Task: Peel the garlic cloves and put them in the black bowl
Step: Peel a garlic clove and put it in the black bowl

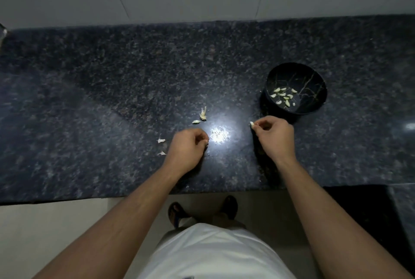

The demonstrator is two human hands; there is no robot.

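While your hands work apart over the dark granite counter [112,90], the black bowl [310,76] sits just beyond your right hand [275,136], already holding a scatter of peeled cloves [283,96]. That right hand pinches a pale garlic clove [251,124] at its fingertips, apparently peeled, so the drop looks like the step in hand: carry it forward over the rim and release. Your left hand [187,147] is curled; whether it holds anything I cannot tell. Ahead of it lie a remaining clove [196,121] and the stem scrap [203,114]; skins [161,140] lie to its left.
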